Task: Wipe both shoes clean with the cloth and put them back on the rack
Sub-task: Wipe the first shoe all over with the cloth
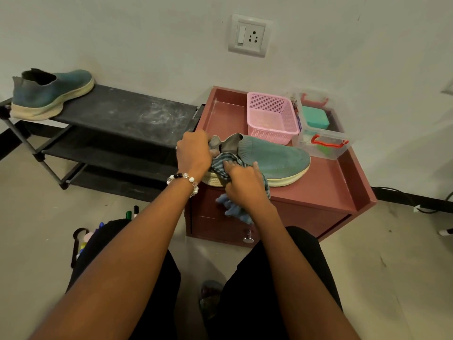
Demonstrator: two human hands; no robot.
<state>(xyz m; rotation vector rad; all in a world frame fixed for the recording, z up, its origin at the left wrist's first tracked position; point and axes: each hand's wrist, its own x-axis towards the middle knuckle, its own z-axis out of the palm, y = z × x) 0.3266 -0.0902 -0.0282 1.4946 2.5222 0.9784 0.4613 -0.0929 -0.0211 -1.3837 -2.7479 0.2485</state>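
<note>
so the person is crouched or sitting low, dark trousers, both bare arms reaching out in front. a bunch of markers (130, 214) sticks up just off the left knee.

right hand (245, 185) has its fingers curled tight round a blue striped cloth (228, 165), bunched up and pressed against the heel side of a teal knit shoe (272, 155). a loose tail of the cloth hangs down over the front edge of the cabinet. left hand (193, 149), with a bead bracelet (183, 180) on the wrist, grips the shoe at the back of the collar, fingers wrapped over the heel tab.

that shoe sits on its cream sole on top of a small maroon cabinet (318, 192), the bench here basically, toe pointing right. heel end is right at the near left corner, poking slightly over the edge. cabinet has a raised lip round the top and a metal knob (248, 238) on its front.

behind the shoe there's a pink mesh basket (270, 116), and beside it to the right a clear plastic box (321, 141) with red latches, something teal inside.

to the left is a black shoe rack (127, 111), top shelf pretty dusty. the other teal shoe (51, 94) sits at its far left end, well apart from the one being wiped.

on the wall above, a white switch and socket plate (250, 35).
</note>
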